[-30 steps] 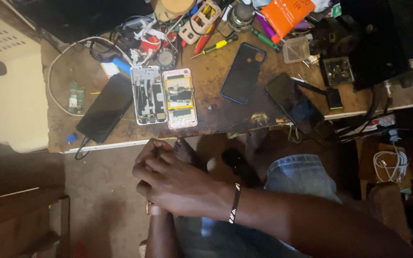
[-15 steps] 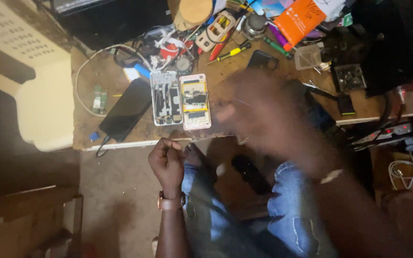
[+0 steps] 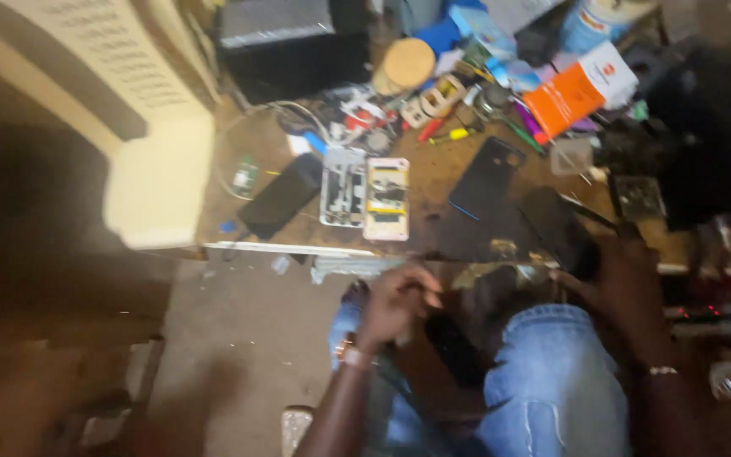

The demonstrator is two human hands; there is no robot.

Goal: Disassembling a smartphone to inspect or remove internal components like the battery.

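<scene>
Head view, looking down over a seated person's knees in blue jeans (image 3: 552, 389) at a cluttered wooden tabletop (image 3: 458, 173).

Containers: a small clear plastic box (image 3: 570, 156) sits right of centre (contents too blurred to tell); a white tub with a blue band (image 3: 596, 20) stands at the far edge, its inside not visible; a round tan lid or reel (image 3: 409, 63) lies behind the tools.

Counts: two opened phones lie side by side, touching, near the front edge, one with a grey frame (image 3: 343, 186) and one with a pink frame (image 3: 387, 198), both showing their inner boards. Three dark slabs lie flat: a black phone (image 3: 281, 195) left of the pair, a dark back cover (image 3: 486, 178) to their right, and a third dark panel (image 3: 552, 222) nearer the right hand. One orange card box (image 3: 570, 95) lies tilted at the far right. Several screwdrivers with red and yellow handles (image 3: 446, 132) lie among the tools, their number unclear.

Hands: the left hand (image 3: 395, 303) hovers below the tabletop's front edge, its grip curled together on something small that cannot be made out. The right hand (image 3: 619, 279) is at the edge beside the third panel; whether its grip is closed cannot be told (motion blur).
</scene>
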